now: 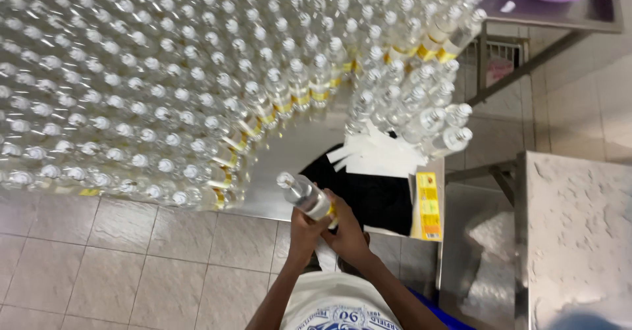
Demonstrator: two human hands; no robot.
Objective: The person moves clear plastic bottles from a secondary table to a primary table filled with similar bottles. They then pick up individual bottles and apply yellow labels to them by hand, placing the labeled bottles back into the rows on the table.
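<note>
Holding a clear glass bottle [304, 195] tilted over the near edge of the steel counter [289, 146], the person wraps both hands round its lower half. The left hand [304, 232] closes its grip from below and behind, while the right hand [345, 232] presses fingers on the yellow label [331, 213], seemingly to keep the label flat against the glass. The bottle's capped neck points up and away to the left. Rows of like capped bottles [131, 93] crowd the counter, packed tight, some with yellow bands. White backing strips [378, 155] and a yellow label sheet [428, 205] lie just beside a dark cloth [375, 192], within easy reach of the hands.
</note>
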